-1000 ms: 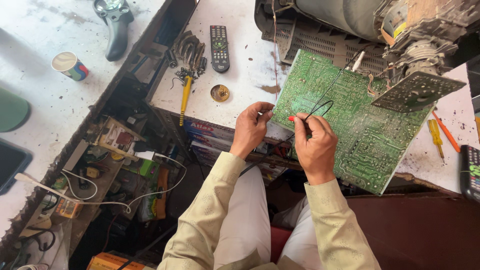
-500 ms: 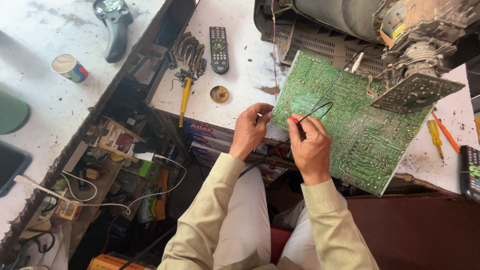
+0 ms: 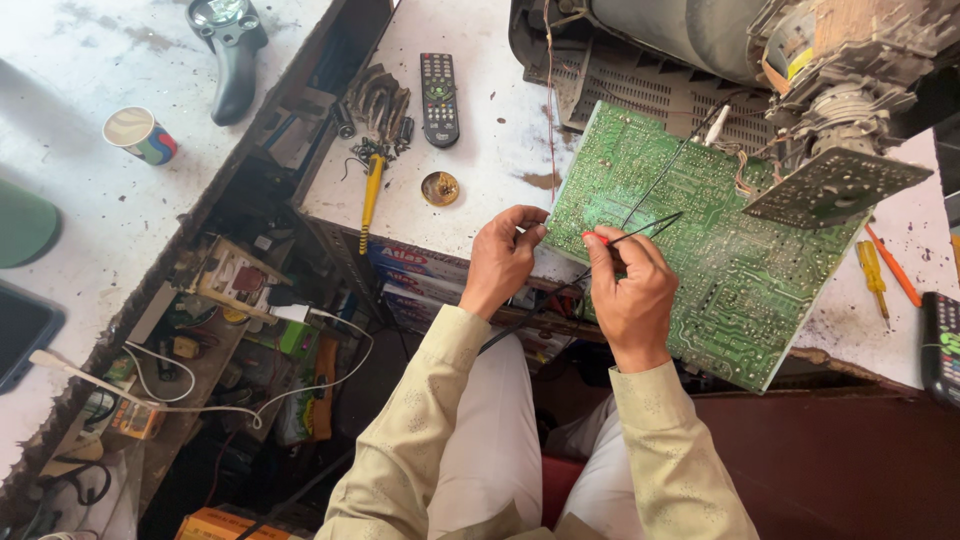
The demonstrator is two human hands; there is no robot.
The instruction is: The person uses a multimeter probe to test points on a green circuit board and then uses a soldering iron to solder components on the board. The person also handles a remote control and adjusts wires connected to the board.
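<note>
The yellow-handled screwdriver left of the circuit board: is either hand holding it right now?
No. The yellow-handled screwdriver lies untouched on the white table, while the left hand and right hand work at the green circuit board.

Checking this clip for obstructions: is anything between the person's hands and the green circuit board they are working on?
Nothing visible. The left hand grips the near left edge of the green circuit board, and the right hand rests over its solder side, holding a thin black probe against it. The small tilted board sits further right, clear of both.
</note>
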